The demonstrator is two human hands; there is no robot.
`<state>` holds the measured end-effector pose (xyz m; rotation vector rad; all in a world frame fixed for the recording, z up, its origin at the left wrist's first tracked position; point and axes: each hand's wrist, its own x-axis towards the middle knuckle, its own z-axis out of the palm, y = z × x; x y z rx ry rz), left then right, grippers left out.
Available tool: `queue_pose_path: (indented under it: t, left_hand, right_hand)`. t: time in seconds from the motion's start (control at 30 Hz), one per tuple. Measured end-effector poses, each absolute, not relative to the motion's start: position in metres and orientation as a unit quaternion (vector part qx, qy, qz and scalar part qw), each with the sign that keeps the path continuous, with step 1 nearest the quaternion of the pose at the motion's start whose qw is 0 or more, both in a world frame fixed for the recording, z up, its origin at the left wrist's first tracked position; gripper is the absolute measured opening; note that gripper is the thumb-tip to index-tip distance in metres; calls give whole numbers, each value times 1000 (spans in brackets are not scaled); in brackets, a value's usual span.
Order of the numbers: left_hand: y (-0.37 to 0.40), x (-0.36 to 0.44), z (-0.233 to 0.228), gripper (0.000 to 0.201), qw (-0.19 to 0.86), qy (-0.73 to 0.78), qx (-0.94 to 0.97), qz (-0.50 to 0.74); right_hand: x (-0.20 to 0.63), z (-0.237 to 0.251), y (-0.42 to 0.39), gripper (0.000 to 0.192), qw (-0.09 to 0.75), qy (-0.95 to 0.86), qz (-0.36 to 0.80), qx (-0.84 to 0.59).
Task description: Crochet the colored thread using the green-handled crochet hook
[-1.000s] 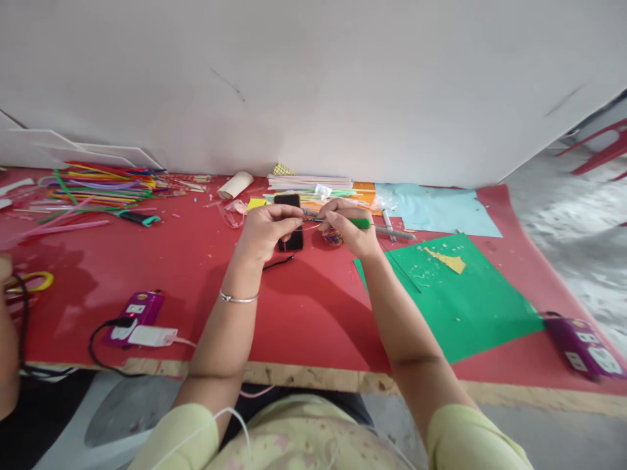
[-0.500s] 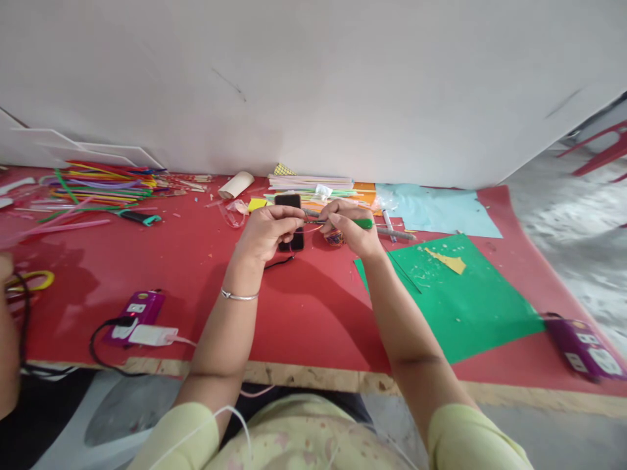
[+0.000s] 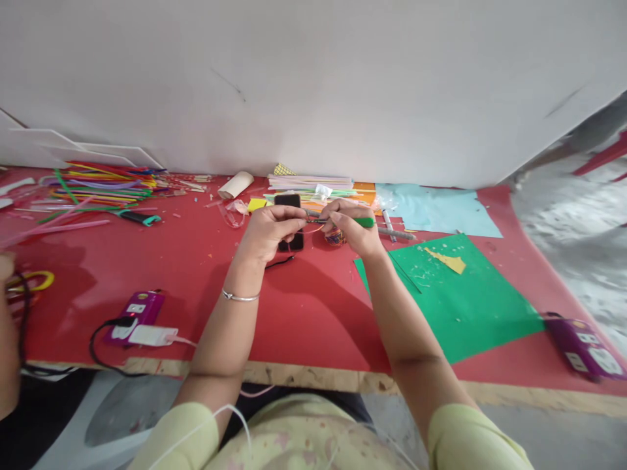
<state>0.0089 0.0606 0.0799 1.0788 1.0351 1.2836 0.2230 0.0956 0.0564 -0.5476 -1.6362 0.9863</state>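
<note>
In front of me, my right hand (image 3: 353, 227) is closed around a slim tool with a green handle (image 3: 364, 222), which looks like a crochet hook. Its thin dark shaft points left towards my left hand (image 3: 275, 230), whose thumb and forefinger are pinched together on a thin thread at the shaft's tip. A light strand of thread (image 3: 315, 230) spans the gap between the hands. Just below my right fingers sits a small multicoloured ball of thread (image 3: 335, 237). Behind my left fingertips lies a black phone (image 3: 294, 244), partly hidden. The exact tip of the tool is too small to make out.
A green sheet (image 3: 470, 307) with a yellow scrap lies to the right, a light-blue sheet (image 3: 441, 209) behind it. Colourful pipe cleaners (image 3: 105, 183), a cardboard tube (image 3: 236, 185) and purple socket blocks (image 3: 142, 307) lie about. Another person's arm (image 3: 6, 352) shows at far left.
Both hands stay in nearly the same place. My left fingertips have shifted very slightly to the right; the grips look unchanged.
</note>
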Motion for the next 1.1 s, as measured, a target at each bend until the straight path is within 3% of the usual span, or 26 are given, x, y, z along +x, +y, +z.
queue_pose_path:
  t: [0.7, 1.1]
  left_hand:
    - [62, 8, 77, 23, 526, 451, 471, 547]
    - [63, 8, 79, 23, 484, 469, 470, 570]
  right_hand:
    - [223, 65, 88, 38, 534, -736, 346, -232]
    - [211, 64, 82, 40, 546, -783, 193, -226]
